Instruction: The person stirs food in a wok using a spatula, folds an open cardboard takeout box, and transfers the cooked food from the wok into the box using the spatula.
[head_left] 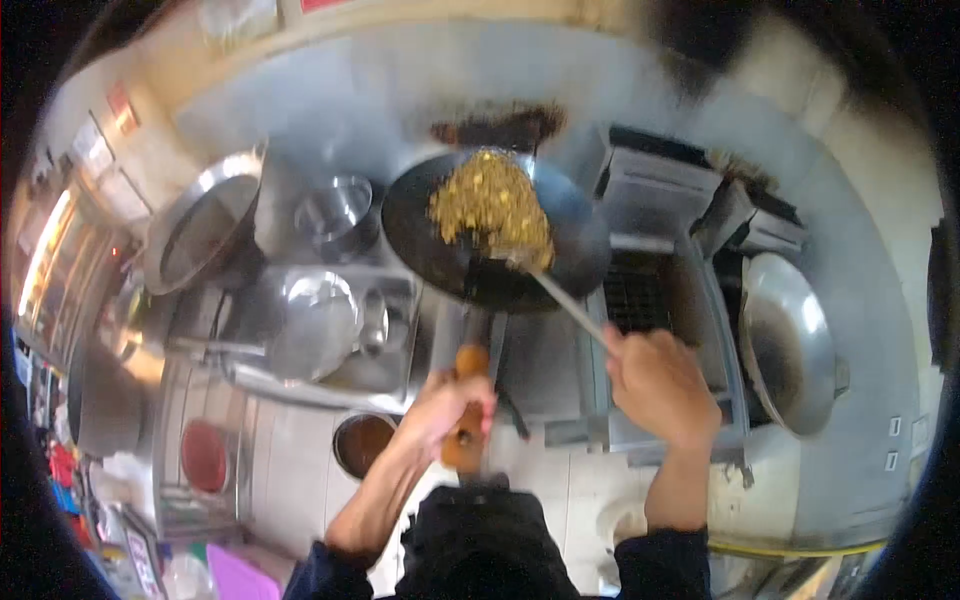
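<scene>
A dark wok (405,215) is tilted over the stove, holding a heap of yellow-brown food (485,200) that looks like fried rice. Its orange-brown handle (461,452) points toward me, and my left hand (452,412) is wrapped round it. My right hand (660,385) grips the end of a long metal ladle (573,305). The ladle's head touches the lower edge of the food inside the wok, partly hidden by it.
To the left are a large metal pot (205,230), a metal tray (395,385) with a round strainer (315,325), and a red bucket (204,455). A fryer (640,295) and another wok (788,345) stand right. A brown-filled container (362,445) sits lower left.
</scene>
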